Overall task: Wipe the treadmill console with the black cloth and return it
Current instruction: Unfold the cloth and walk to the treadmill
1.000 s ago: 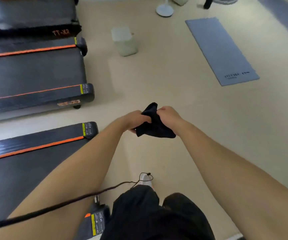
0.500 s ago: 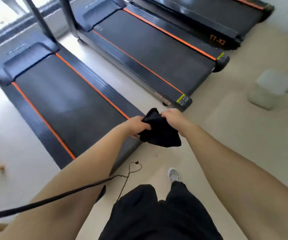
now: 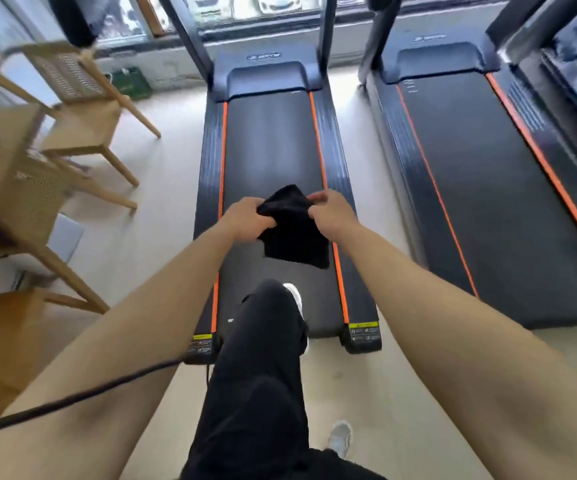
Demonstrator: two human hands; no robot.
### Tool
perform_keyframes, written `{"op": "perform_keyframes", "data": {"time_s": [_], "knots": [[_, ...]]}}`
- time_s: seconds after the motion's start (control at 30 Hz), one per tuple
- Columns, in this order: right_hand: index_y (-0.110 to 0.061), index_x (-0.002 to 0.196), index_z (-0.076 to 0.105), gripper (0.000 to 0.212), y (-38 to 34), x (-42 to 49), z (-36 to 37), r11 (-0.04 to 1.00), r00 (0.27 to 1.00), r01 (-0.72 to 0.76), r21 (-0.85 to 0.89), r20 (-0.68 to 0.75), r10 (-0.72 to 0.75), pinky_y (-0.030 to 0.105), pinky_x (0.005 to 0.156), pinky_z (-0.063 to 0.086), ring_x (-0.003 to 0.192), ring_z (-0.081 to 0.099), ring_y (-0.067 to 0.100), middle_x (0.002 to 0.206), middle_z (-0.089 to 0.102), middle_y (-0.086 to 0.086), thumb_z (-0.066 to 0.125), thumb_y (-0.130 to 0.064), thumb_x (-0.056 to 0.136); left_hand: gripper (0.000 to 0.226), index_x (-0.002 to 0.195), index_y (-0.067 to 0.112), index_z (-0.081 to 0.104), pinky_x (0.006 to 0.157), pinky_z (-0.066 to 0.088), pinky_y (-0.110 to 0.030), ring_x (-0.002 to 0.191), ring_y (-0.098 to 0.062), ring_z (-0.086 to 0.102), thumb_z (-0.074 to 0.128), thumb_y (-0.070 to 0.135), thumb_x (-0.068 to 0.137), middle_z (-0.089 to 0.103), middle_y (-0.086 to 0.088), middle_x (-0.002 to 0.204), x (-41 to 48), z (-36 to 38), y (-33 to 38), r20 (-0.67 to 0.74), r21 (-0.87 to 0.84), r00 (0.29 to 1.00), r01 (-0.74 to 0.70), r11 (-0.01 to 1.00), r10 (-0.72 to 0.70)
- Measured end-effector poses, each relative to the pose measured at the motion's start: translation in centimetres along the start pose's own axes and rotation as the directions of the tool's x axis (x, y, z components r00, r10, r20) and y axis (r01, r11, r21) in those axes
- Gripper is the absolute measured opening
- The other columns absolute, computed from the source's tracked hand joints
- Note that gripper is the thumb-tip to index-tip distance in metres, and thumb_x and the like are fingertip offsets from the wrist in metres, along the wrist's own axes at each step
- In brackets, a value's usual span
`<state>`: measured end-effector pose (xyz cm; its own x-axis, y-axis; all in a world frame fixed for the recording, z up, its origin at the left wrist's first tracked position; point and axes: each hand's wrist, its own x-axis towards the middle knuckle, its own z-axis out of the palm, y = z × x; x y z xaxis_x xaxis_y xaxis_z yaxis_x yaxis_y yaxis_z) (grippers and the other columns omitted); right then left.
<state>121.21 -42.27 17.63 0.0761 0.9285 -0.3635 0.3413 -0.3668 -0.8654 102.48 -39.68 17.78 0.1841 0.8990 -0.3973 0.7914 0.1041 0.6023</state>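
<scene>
You hold the cloth (image 3: 294,230) bunched at chest height, left hand (image 3: 247,218) pinching its 9 o'clock edge, right hand (image 3: 332,213) its 3 o'clock, likely folding a pad. The treadmill (image 3: 273,140) stretches toward 12; its console is out of view.

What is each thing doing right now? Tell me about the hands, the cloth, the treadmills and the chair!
Left hand: closed on the cloth's left edge.
Right hand: pinching the cloth's right edge.
Black cloth: held up between both hands, hanging loosely.
Near treadmill: one foot stepping onto its belt; console out of view.
Second treadmill: nobody on it.
Wooden chair: upright, empty seat.
</scene>
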Motion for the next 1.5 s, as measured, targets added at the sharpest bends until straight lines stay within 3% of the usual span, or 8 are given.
{"op": "perform_keyframes", "data": {"time_s": [0.23, 0.37, 0.6, 0.73, 1.0, 1.17, 1.33, 1.5], "knots": [[-0.015, 0.122, 0.063, 0.033, -6.5, 13.8, 3.5, 0.990, 0.997, 0.074, -0.117, -0.009, -0.076, 0.040, 0.101, 0.049, 0.112, 0.059, 0.022, 0.120, 0.064, 0.004, 0.053, -0.015, 0.090, 0.029, 0.106, 0.018, 0.058, 0.070, 0.044, -0.028, 0.086, -0.015, 0.060, 0.072, 0.023, 0.081, 0.061, 0.002, 0.094, 10.9, -6.6, -3.0, -0.120, -0.104, 0.989, 0.075, 0.992, -0.087], [-0.012, 0.116, 0.066, 0.029, -15.2, 24.5, 5.6, 0.965, 0.985, 0.167, -0.202, -0.009, -0.173, 0.029, 0.081, 0.048, 0.100, 0.059, 0.020, 0.108, 0.064, 0.003, 0.050, -0.013, 0.093, 0.039, 0.102, 0.022, 0.067, 0.083, 0.059, -0.041, 0.093, -0.022, 0.070, 0.076, 0.041, 0.070, 0.073, -0.003, 0.096, 20.3, -14.2, -3.9, 0.034, -0.260, 0.999, 0.012, 0.965, -0.003], [-0.002, 0.101, 0.068, 0.023, -33.8, 35.4, 6.4, 0.872, 0.952, 0.109, -0.478, 0.303, 0.047, 0.035, 0.080, 0.045, 0.090, 0.056, 0.025, 0.094, 0.062, 0.008, 0.049, -0.010, 0.091, 0.027, 0.088, 0.024, 0.068, 0.060, 0.042, -0.028, 0.075, -0.021, 0.062, 0.051, 0.042, 0.096, 0.069, -0.005, 0.086, 27.4, -30.8, 0.3, 0.061, -0.735, 0.948, 0.255, 0.629, -0.313], [-0.015, 0.092, 0.064, 0.010, -43.9, 38.2, 5.3, 0.909, 0.963, 0.128, -0.397, 0.267, -0.019, 0.036, 0.083, 0.045, 0.088, 0.055, 0.021, 0.086, 0.059, 0.000, 0.055, -0.014, 0.088, 0.022, 0.070, 0.014, 0.046, 0.056, 0.033, -0.029, 0.067, -0.025, 0.045, 0.050, 0.019, 0.092, 0.047, -0.009, 0.069, 29.4, -39.6, 3.9, -0.082, -0.667, 0.943, 0.189, 0.721, -0.323], [-0.012, 0.080, 0.053, 0.012, -53.2, 45.3, 4.8, 0.970, 0.957, 0.139, -0.199, 0.279, -0.080, 0.027, 0.058, 0.033, 0.065, 0.041, 0.015, 0.071, 0.045, 0.002, 0.057, -0.001, 0.083, 0.009, 0.083, 0.017, 0.056, 0.060, 0.043, -0.029, 0.073, -0.021, 0.055, 0.063, 0.022, 0.087, 0.059, -0.002, 0.080, 35.1, -50.8, 7.0, -0.259, -0.574, 0.909, 0.126, 0.809, -0.325], [-0.014, 0.086, 0.045, 0.021, -54.8, 53.2, 7.2, 0.965, 0.911, 0.165, -0.204, 0.406, -0.070, 0.030, 0.063, 0.039, 0.070, 0.049, 0.020, 0.082, 0.054, 0.008, 0.062, -0.006, 0.078, 0.013, 0.078, 0.026, 0.061, 0.075, 0.048, -0.027, 0.089, -0.013, 0.061, 0.073, 0.026, 0.081, 0.063, 0.005, 0.096, 40.7, -55.3, 5.6, -0.465, -0.299, 0.839, 0.151, 0.942, -0.282], [-0.042, 0.138, 0.038, 0.078, -57.1, 60.3, 9.2, 0.929, 0.686, 0.341, -0.144, 0.714, -0.141, 0.033, 0.073, 0.054, 0.103, 0.063, 0.026, 0.123, 0.055, 0.007, 0.063, -0.001, 0.077, 0.013, 0.077, 0.027, 0.063, 0.071, 0.045, -0.025, 0.085, -0.012, 0.060, 0.075, 0.026, 0.082, 0.065, 0.009, 0.087, 43.8, -60.8, 5.1, -0.529, -0.171, 0.811, 0.189, 0.967, -0.252], [-0.014, 0.105, 0.059, 0.024, -59.7, 65.1, 11.5, 0.887, 0.578, 0.429, -0.171, 0.807, -0.124, 0.053, 0.074, 0.059, 0.083, 0.065, 0.026, 0.099, 0.064, 0.018, 0.068, -0.013, 0.083, 0.010, 0.091, 0.010, 0.061, 0.055, 0.044, -0.010, 0.060, 0.001, 0.057, 0.068, 0.017, 0.090, 0.065, 0.004, 0.073, 45.2, -65.6, 5.0, -0.486, -0.309, 0.811, 0.189, 0.932, -0.326]]}}
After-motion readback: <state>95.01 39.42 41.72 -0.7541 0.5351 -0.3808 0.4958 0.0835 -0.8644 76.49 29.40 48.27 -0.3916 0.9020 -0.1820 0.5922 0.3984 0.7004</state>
